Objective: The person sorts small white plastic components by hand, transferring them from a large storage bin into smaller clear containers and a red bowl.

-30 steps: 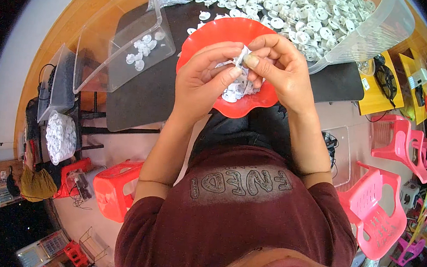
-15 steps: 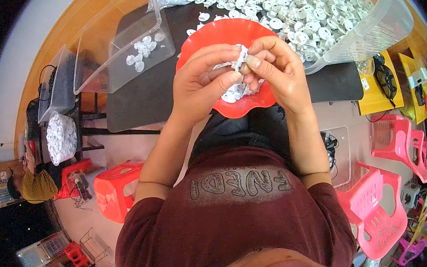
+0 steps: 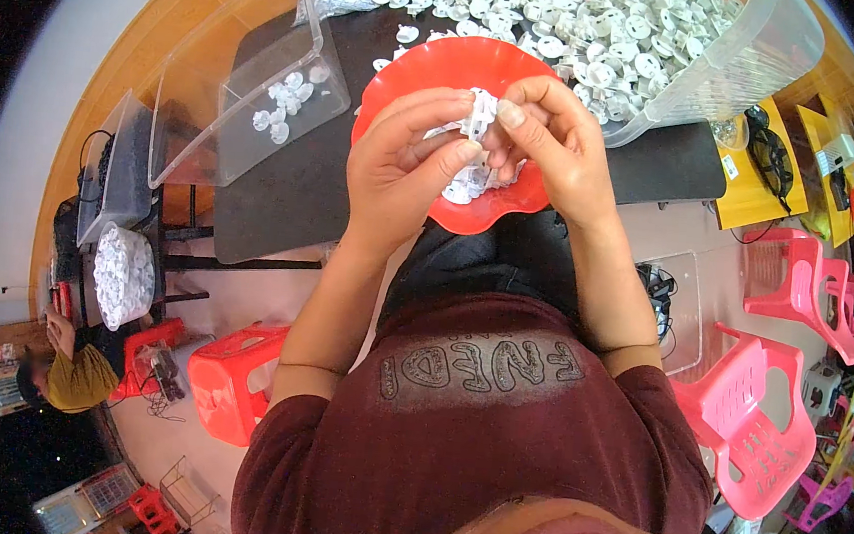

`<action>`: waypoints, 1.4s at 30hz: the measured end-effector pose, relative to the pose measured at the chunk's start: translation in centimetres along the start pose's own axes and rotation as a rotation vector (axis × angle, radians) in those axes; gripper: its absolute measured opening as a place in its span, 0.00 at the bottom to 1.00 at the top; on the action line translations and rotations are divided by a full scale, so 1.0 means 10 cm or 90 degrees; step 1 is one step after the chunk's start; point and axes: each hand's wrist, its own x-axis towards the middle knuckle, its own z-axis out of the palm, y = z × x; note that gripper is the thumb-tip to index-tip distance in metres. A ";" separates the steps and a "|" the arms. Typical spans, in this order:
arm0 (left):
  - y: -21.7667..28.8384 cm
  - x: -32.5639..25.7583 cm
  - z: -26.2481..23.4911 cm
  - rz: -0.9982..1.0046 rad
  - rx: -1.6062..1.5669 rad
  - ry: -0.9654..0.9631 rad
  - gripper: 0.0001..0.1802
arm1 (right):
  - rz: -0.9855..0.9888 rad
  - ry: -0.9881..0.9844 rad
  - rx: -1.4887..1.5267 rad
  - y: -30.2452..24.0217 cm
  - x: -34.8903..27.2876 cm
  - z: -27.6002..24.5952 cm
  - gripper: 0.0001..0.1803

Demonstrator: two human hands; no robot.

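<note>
Above a red scalloped bowl (image 3: 394, 79), my left hand (image 3: 407, 160) pinches a small white plastic part (image 3: 479, 116) between thumb and fingers. My right hand (image 3: 562, 147) is closed at the part's right edge, thumb tip against the bent forefinger. Whatever sits between those right fingertips is too small or hidden to name. Inside the bowl, beneath both hands, lie more small white pieces (image 3: 467, 185), partly covered by my fingers.
A large heap of white round plastic parts (image 3: 605, 40) spreads across the dark table (image 3: 282, 195), beside a clear bin (image 3: 765, 53). At left, another clear bin (image 3: 234, 111) holds several white pieces. Stools (image 3: 233, 377) and pink chairs (image 3: 756, 423) stand around; another person (image 3: 82, 375) is far left.
My right fingertips have shifted slightly, leaving more of the white part in sight. My left hand keeps its pinch. At far left, the other person's arm has moved.
</note>
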 end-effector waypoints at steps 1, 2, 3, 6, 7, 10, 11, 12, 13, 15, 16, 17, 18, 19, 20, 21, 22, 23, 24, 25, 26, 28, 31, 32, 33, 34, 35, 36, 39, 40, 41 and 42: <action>0.00 0.00 0.01 0.000 0.000 0.000 0.19 | 0.003 -0.004 -0.026 0.01 -0.01 -0.02 0.08; 0.01 0.00 0.01 -0.001 0.009 -0.004 0.19 | 0.006 -0.008 -0.052 0.01 -0.01 -0.03 0.08; 0.02 0.00 0.02 -0.001 0.018 -0.009 0.19 | 0.005 -0.008 -0.052 0.01 -0.02 -0.02 0.08; 0.02 -0.01 0.02 -0.001 0.030 -0.009 0.19 | -0.001 -0.021 -0.080 0.00 -0.03 -0.01 0.07; 0.02 -0.01 0.03 -0.001 0.030 -0.009 0.19 | 0.004 -0.022 -0.074 0.01 -0.03 -0.01 0.07; 0.02 -0.02 0.05 0.005 0.030 -0.004 0.19 | 0.011 -0.019 -0.058 0.02 -0.03 0.00 0.07; 0.03 -0.03 0.06 0.006 0.033 0.004 0.19 | 0.012 -0.015 -0.047 0.02 -0.04 0.01 0.07; 0.03 -0.02 0.07 0.008 0.037 0.011 0.19 | 0.011 -0.015 -0.048 0.02 -0.04 0.03 0.07; 0.03 -0.02 0.08 0.008 0.036 0.011 0.19 | 0.016 0.000 -0.033 0.04 -0.05 0.05 0.07; 0.04 -0.02 0.09 0.038 0.059 0.025 0.18 | 0.021 0.014 -0.018 0.05 -0.07 0.09 0.07; 0.04 -0.02 0.09 0.038 0.059 0.025 0.18 | 0.018 0.003 -0.007 0.06 -0.08 0.10 0.07; 0.05 -0.02 0.07 0.026 0.029 0.017 0.18 | 0.014 -0.008 0.005 0.05 -0.08 0.10 0.08; 0.05 -0.02 0.05 0.011 -0.002 0.009 0.18 | 0.015 -0.007 0.006 0.05 -0.08 0.09 0.08; 0.05 -0.03 0.04 0.010 -0.003 0.008 0.18 | 0.019 -0.018 0.039 0.04 -0.07 0.08 0.08; 0.05 -0.02 0.02 0.004 -0.018 -0.004 0.18 | 0.024 -0.028 0.072 0.03 -0.07 0.07 0.08; 0.06 -0.02 0.01 -0.001 -0.034 -0.017 0.18 | 0.010 -0.025 0.114 0.01 -0.05 0.09 0.09; 0.06 -0.02 0.01 -0.001 -0.033 -0.017 0.18 | 0.010 -0.025 0.115 0.02 -0.05 0.09 0.09; 0.07 -0.02 0.01 0.003 -0.040 -0.021 0.18 | 0.017 -0.023 0.123 0.03 -0.05 0.09 0.08; 0.07 -0.02 0.02 0.009 -0.046 -0.026 0.18 | 0.023 -0.022 0.131 0.03 -0.05 0.09 0.08; 0.08 -0.02 0.02 0.010 -0.046 -0.026 0.18 | 0.023 -0.023 0.131 0.03 -0.05 0.09 0.08; 0.08 -0.01 0.01 0.006 -0.049 -0.029 0.18 | 0.021 -0.020 0.124 0.04 -0.05 0.09 0.09; 0.08 -0.02 0.01 0.002 -0.052 -0.030 0.18 | 0.021 -0.017 0.118 0.05 -0.05 0.09 0.09; 0.08 -0.01 0.02 0.011 -0.041 -0.032 0.18 | 0.025 -0.014 0.114 0.06 -0.05 0.09 0.09; 0.09 -0.01 0.03 0.007 -0.044 -0.034 0.18 | 0.021 -0.012 0.110 0.07 -0.05 0.10 0.09; 0.09 0.00 0.03 0.004 -0.047 -0.036 0.18 | 0.016 -0.009 0.104 0.06 -0.05 0.09 0.09; 0.09 0.00 0.03 0.004 -0.046 -0.036 0.18 | 0.017 -0.009 0.105 0.06 -0.04 0.10 0.09; 0.09 0.01 0.03 0.006 -0.043 -0.035 0.18 | 0.015 -0.007 0.112 0.06 -0.03 0.10 0.09; 0.09 0.01 0.02 0.007 -0.039 -0.034 0.17 | 0.014 -0.005 0.119 0.06 -0.03 0.10 0.09; 0.09 0.04 0.02 0.009 -0.040 -0.039 0.17 | 0.018 0.000 0.109 0.05 -0.03 0.11 0.09; 0.10 0.04 0.02 0.008 -0.040 -0.039 0.17 | 0.019 0.000 0.110 0.05 -0.03 0.10 0.09; 0.12 0.04 0.00 0.010 -0.008 -0.050 0.17 | 0.026 -0.002 0.098 0.05 -0.02 0.10 0.09; 0.15 0.05 -0.04 0.011 0.026 -0.060 0.17 | 0.033 -0.006 0.088 0.06 -0.01 0.10 0.10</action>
